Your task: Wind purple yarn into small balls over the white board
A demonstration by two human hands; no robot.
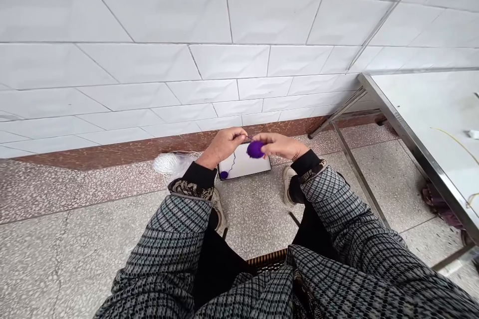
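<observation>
My right hand (279, 145) is closed around a purple ball of yarn (255, 149), held up in front of me. Just left of it, my left hand (226, 143) pinches a strand of purple yarn (234, 158) that stretches to the ball. From my left fingers the strand hangs down to a smaller purple yarn ball (224, 175). That ball sits in the near left corner of a shallow white box (247, 165) with dark edges, on the floor between my feet.
White yarn in a clear plastic bag (170, 164) lies left of the box. A metal-edged table (422, 154) stands on the right, with its leg (337, 112) near the wall. A white tiled wall (209, 62) rises ahead. Dark reddish cloth (441, 204) shows under the table.
</observation>
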